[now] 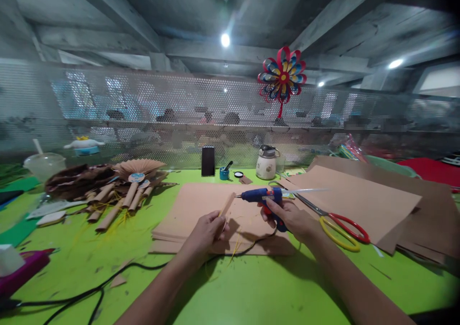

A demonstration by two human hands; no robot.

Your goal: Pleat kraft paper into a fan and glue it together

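Observation:
My right hand (283, 214) grips a blue hot glue gun (257, 194) by its handle, fingers around the red trigger. A clear glue stick (305, 191) juts from the gun's back end. Pinched in my left hand (210, 228) is a narrow strip of brown kraft paper (227, 205), slanting up to the right. The gun's nozzle is at the upper end of the strip; whether they touch I cannot tell. Yellow raffia-like strands (236, 246) hang below the strip. Beneath both hands lies a stack of brown paper sheets (194, 198).
Red-and-yellow-handled scissors (345, 229) lie right, beside large kraft sheets (362, 195). Paper fans with rolled handles (131, 193) are piled left. A black cord (143, 266) crosses the front. Behind stand a phone (208, 161), a blue jar (224, 173) and a white bottle (266, 166).

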